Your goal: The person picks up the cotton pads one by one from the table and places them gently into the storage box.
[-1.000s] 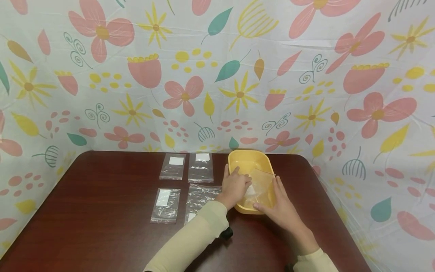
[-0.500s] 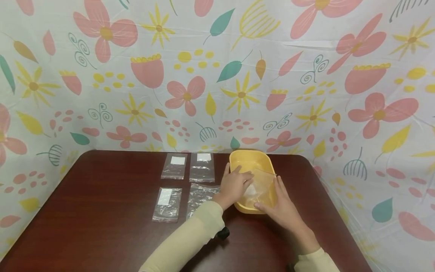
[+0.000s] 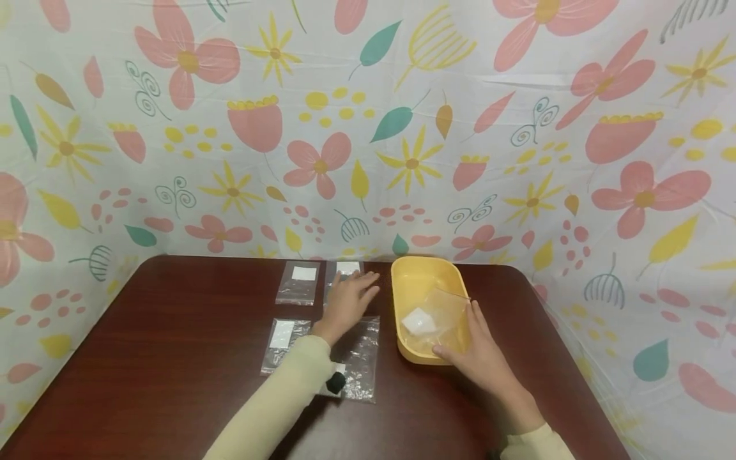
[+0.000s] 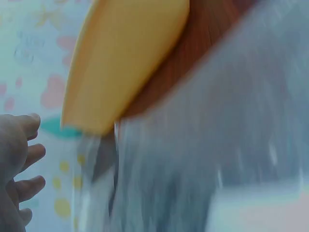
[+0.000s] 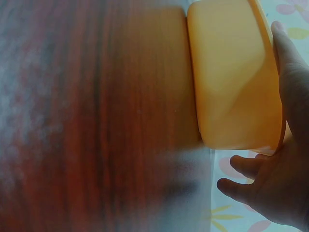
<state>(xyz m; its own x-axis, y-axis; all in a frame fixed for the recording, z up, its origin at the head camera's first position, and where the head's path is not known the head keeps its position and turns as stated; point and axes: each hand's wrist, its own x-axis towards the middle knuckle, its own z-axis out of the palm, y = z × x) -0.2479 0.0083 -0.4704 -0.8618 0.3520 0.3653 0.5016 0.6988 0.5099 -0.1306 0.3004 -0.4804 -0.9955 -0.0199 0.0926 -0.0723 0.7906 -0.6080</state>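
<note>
A yellow plastic bin (image 3: 405,348) stands at the table's back right. Inside lies a clear plastic bag (image 3: 445,313) with a white patch, its upper corner reaching the bin's right rim. My right hand (image 3: 485,364) rests against the bin's right and near rim, thumb and fingers spread; in the right wrist view the fingers look straight. Away from the bin, my left hand (image 3: 347,303) hovers above the back clear zip bag (image 3: 345,267), partly covering it. Its fingers are extended, and nothing shows in them. The left wrist view is blurred.
Other clear zip bags with white labels lie left of the bin: one at the back left (image 3: 296,292), one at the front left (image 3: 282,335), and a larger one (image 3: 362,358) under my left forearm. A floral cloth (image 3: 368,179) hangs behind the dark wooden table (image 3: 190,358).
My left hand has moved left from over the bin to above the flat bags, uncovering the white patch on the bag in the bin. My right hand has stayed at the rim.
</note>
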